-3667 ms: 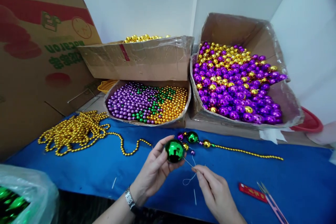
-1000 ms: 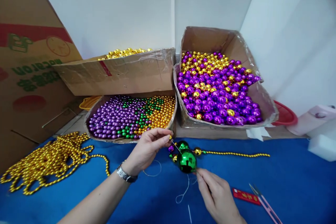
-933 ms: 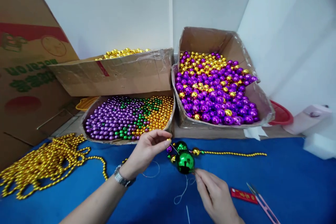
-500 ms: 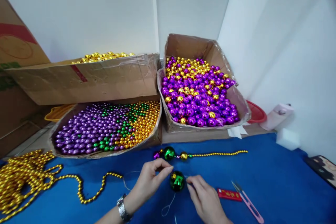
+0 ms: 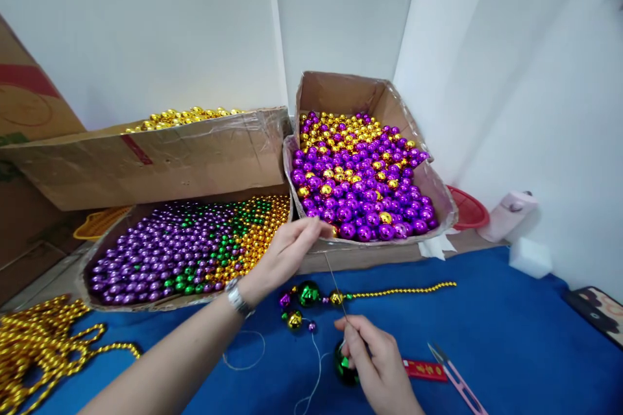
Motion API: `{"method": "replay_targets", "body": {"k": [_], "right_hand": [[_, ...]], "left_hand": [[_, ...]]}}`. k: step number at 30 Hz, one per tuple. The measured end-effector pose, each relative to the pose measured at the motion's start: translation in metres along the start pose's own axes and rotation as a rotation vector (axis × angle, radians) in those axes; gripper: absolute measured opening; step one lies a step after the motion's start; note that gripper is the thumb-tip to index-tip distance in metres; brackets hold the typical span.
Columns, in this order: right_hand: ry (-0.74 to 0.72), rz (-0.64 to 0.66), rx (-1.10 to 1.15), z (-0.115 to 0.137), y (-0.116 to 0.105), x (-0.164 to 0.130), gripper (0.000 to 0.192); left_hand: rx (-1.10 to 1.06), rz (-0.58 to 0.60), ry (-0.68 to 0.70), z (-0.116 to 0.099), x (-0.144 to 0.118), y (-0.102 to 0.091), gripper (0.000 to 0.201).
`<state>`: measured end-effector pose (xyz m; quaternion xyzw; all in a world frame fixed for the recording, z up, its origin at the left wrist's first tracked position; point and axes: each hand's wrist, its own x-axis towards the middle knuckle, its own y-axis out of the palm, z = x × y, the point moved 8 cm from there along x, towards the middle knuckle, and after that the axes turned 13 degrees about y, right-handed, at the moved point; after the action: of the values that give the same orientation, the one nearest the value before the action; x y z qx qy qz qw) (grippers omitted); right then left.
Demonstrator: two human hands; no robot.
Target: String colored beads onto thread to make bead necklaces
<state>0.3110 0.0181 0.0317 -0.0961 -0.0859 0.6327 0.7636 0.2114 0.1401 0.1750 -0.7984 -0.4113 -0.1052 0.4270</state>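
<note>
My left hand [image 5: 302, 243] reaches over to the front rim of the cardboard box [image 5: 384, 248] of purple and gold beads. Its fingers are stretched out, with the tips against a gold bead [image 5: 333, 231] at that rim. Lower down, my right hand [image 5: 372, 353] pinches a long thin needle [image 5: 335, 282] that points up and left. A large shiny green bead [image 5: 344, 366] is partly hidden beside the right fingers. Thin thread [image 5: 318, 363] runs from small beads on the cloth down toward the table's front.
A bead strand [image 5: 403, 290] lies across the blue cloth [image 5: 487, 318]. To the right are pink snips [image 5: 457, 379] and a red packet [image 5: 426, 370]. Another box [image 5: 170, 303] holds small purple, green and gold beads. Gold bead chain [image 5: 43, 350] is heaped at left.
My left hand has left the green bead and moved up to the box of purple and gold beads. The needle now shows upright in my right hand; the green bead sits lower.
</note>
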Motion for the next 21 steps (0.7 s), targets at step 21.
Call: {"method": "replay_targets", "body": {"k": [21], "right_hand": [[0.179, 0.116, 0.377, -0.011, -0.016, 0.012, 0.027]], "left_hand": [[-0.358, 0.071, -0.113, -0.003, -0.056, 0.029, 0.024]]}}
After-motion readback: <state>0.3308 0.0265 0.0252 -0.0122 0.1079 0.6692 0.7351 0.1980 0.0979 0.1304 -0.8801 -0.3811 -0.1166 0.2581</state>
